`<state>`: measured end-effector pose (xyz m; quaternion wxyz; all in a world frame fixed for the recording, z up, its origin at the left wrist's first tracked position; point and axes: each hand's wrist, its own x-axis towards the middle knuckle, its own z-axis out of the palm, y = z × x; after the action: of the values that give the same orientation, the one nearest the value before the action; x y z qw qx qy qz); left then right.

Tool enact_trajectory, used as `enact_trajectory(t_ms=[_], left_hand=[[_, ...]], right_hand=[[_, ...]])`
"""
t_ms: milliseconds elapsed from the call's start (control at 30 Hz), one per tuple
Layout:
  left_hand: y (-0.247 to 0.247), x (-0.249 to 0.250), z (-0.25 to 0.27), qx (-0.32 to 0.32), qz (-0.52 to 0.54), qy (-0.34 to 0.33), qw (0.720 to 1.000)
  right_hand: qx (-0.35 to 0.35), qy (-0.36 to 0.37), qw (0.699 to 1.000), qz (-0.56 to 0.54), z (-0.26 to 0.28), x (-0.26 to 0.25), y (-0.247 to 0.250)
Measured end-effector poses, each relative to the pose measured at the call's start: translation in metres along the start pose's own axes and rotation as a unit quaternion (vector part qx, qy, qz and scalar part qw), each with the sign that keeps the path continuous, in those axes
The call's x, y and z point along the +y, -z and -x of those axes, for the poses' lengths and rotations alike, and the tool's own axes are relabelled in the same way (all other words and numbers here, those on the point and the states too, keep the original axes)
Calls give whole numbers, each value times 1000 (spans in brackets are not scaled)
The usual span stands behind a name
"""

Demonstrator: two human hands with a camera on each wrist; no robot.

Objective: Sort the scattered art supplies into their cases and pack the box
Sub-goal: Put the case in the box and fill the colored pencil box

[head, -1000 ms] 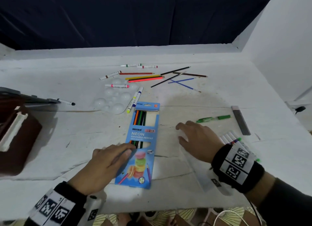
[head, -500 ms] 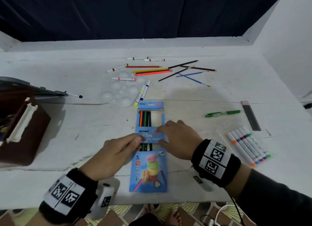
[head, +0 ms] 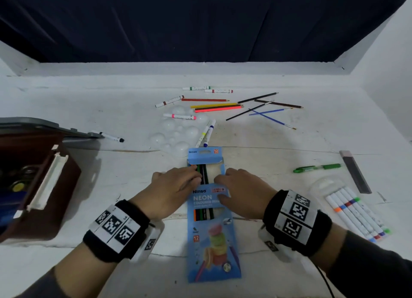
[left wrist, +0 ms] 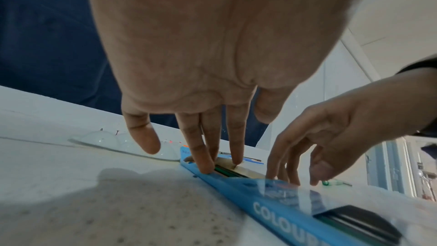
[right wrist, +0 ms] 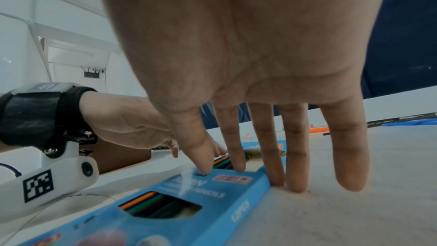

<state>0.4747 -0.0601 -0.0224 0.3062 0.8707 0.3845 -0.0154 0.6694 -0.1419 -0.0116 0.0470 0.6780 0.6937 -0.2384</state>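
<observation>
A blue "Neon" coloured pencil case [head: 211, 230] lies flat on the white table [head: 111, 175], with a few pencils showing in its windows. My left hand [head: 191, 175] lies with straight fingers on the upper window, fingertips [left wrist: 208, 167] pressing on the pencils inside. My right hand [head: 221, 186] has thumb and forefinger on the case's top face [right wrist: 212, 203], and its other fingers [right wrist: 293, 175] stand against the right edge on the table. Loose coloured pencils [head: 216, 106], markers [head: 178, 116] and paintbrushes [head: 272, 117] lie scattered further back.
An open brown box [head: 44, 186] stands at the left edge, a black-tipped marker [head: 109, 136] beside it. A clear palette [head: 176, 135] lies just beyond the case. At the right are a green pen [head: 316, 168], a dark flat stick [head: 355, 171] and a clear marker case [head: 356, 215].
My right hand came in from the right onto the pencil case. My left hand slid up along the case to its upper window. The case lies straighter than before.
</observation>
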Motion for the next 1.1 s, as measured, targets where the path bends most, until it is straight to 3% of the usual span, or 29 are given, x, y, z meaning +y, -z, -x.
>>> enact_trajectory(t_ms=[267, 400, 533, 767, 867, 1000, 1100], left_hand=[[15, -13, -18, 1, -44, -11, 999], [23, -17, -26, 27, -77, -35, 996], [26, -21, -40, 34, -124, -17, 992], [30, -22, -52, 40, -112, -17, 993], [35, -22, -56, 47, -91, -15, 995], [40, -24, -62, 53, -66, -16, 996], [41, -30, -67, 55, -11, -12, 998]], right_hand=[[8, -14, 999, 39, -17, -10, 2], [12, 4, 997, 70, -22, -16, 6], [16, 33, 993, 111, -24, -17, 8], [6, 67, 988, 137, -28, -16, 3], [0, 69, 994, 84, -30, -10, 16], [95, 61, 990, -81, -38, 6, 38], [185, 17, 977, -109, -55, 28, 52]])
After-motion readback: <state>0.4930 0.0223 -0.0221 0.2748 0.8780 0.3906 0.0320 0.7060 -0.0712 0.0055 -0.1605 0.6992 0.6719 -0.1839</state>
